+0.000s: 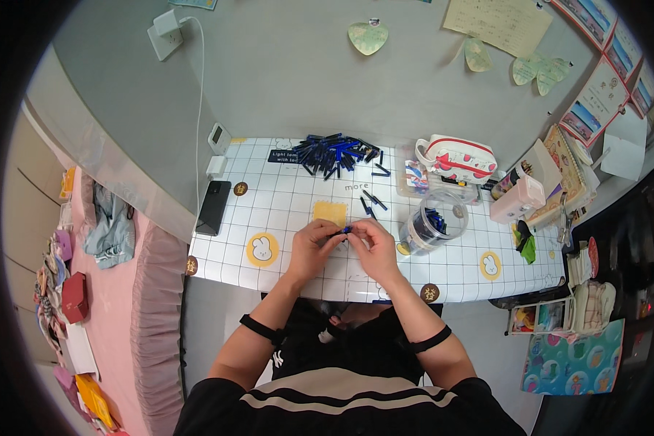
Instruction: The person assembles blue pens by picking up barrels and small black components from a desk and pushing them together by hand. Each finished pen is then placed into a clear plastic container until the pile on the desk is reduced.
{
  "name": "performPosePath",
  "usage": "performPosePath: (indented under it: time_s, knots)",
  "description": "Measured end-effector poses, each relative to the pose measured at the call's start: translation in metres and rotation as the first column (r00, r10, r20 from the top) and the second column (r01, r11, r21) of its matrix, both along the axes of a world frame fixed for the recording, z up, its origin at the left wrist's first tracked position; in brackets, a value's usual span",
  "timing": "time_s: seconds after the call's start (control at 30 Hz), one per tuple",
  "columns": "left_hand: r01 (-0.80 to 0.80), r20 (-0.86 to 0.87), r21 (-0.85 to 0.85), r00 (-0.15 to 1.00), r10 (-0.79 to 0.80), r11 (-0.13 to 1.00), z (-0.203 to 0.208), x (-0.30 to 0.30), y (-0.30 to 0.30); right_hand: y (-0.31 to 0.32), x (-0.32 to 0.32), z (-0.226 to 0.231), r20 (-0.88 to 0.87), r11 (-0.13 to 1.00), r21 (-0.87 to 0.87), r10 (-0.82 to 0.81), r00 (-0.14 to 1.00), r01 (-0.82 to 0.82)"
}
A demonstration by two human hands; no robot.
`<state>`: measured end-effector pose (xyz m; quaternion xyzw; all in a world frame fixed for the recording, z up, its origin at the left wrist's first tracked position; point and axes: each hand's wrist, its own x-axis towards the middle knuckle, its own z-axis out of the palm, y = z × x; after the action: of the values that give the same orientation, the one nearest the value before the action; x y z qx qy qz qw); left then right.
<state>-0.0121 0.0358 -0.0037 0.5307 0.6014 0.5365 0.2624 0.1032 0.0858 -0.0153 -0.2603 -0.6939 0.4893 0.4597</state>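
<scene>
My left hand (313, 246) and my right hand (373, 250) meet over the middle of the table, fingertips pinched together. Between them is a small blue-and-black tube (346, 230), much like a pen ink cartridge; the fingers cover most of it. Beyond my hands, several similar tubes (370, 204) lie loose on the white gridded tabletop (283, 207). A large heap of the same dark tubes (334, 154) spreads along the back. To the right of my right hand, a clear round plastic jar (421, 234) contains more of them.
A black phone (214, 208) lies at the left edge, near a white charging cable (200, 109). At the back right are a white pencil case (456, 158) with red patterns, a pink container (517, 200) and notebooks (568, 167). The grey wall rises directly behind the table.
</scene>
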Motion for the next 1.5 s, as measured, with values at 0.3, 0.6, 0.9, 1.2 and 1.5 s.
performPosePath:
  time_s: [0.3, 0.6, 0.9, 1.2, 1.5]
  knots:
    - [0.001, -0.096, 0.091, 0.995, 0.008, 0.996, 0.0, 0.002, -0.004, -0.003, 0.003, 0.0, 0.009, 1.0, 0.008, -0.011, 1.0, 0.011]
    - [-0.036, -0.013, 0.08, 0.999, 0.037, 0.996, -0.004, 0.002, -0.007, -0.005, 0.003, 0.0, 0.05, 0.999, -0.042, -0.002, 0.999, 0.004]
    - [-0.036, 0.036, 0.081, 0.999, 0.033, 0.996, -0.003, 0.002, -0.007, -0.012, 0.002, 0.01, 0.152, 0.988, 0.124, -0.113, 0.982, 0.095]
    - [-0.012, -0.098, 0.166, 0.995, 0.028, 0.986, -0.005, -0.001, -0.005, -0.013, 0.002, 0.009, 0.168, 0.976, 0.169, -0.165, 0.972, 0.136]
    - [0.0, -0.098, 0.129, 0.995, 0.012, 0.992, -0.001, -0.001, -0.007, -0.013, 0.002, 0.009, 0.188, 0.977, 0.153, -0.174, 0.967, 0.146]
